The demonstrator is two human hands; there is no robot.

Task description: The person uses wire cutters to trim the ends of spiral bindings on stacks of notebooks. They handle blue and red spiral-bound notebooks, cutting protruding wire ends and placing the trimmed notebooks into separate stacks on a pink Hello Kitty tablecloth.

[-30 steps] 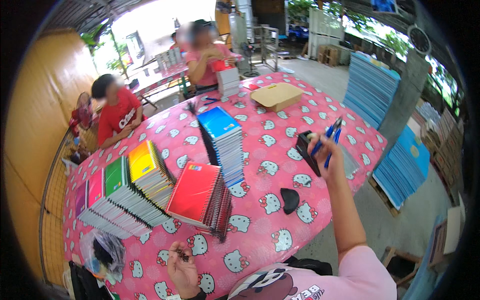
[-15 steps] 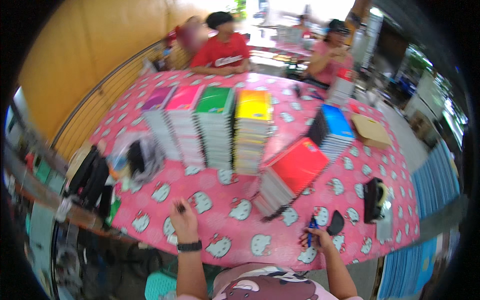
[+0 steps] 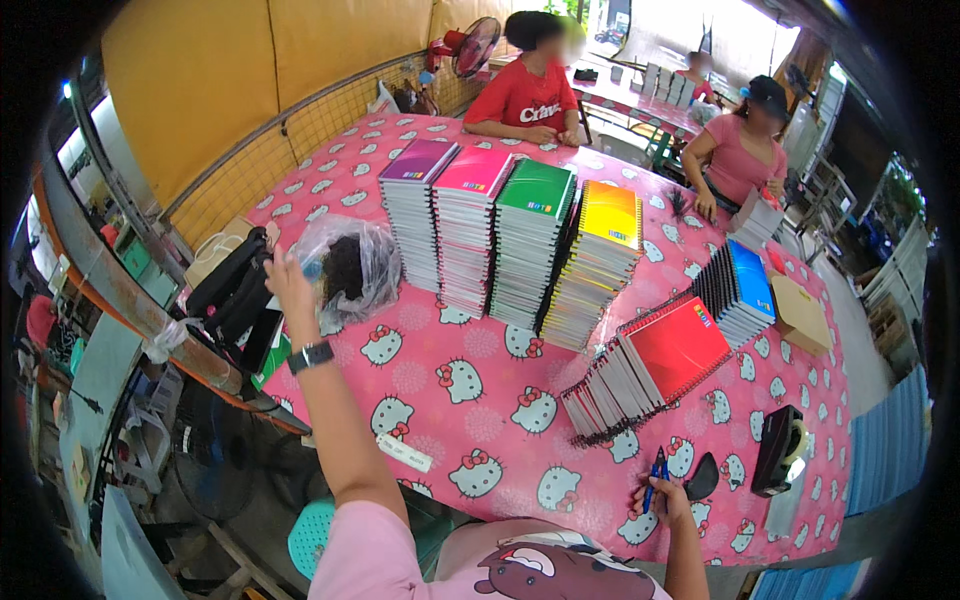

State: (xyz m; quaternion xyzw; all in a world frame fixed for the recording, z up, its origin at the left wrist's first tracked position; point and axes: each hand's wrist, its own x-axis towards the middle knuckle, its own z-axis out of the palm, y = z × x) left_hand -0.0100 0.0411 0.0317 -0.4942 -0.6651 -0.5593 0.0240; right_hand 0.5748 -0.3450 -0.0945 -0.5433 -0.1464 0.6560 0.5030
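left arm point(image 3: 345, 430) outstretched to left, left grip point(image 3: 290, 287) blurred; right grip point(image 3: 664, 500) curled.

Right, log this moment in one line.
left hand: near clear plastic bag | right hand: holding blue-handled pliers | red spiral notebooks: stacked

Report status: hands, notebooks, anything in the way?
Left hand by plastic bag, grip unclear. Right hand holding pliers. Notebooks in stacks. Black object close beside right hand; tape dispenser farther right.
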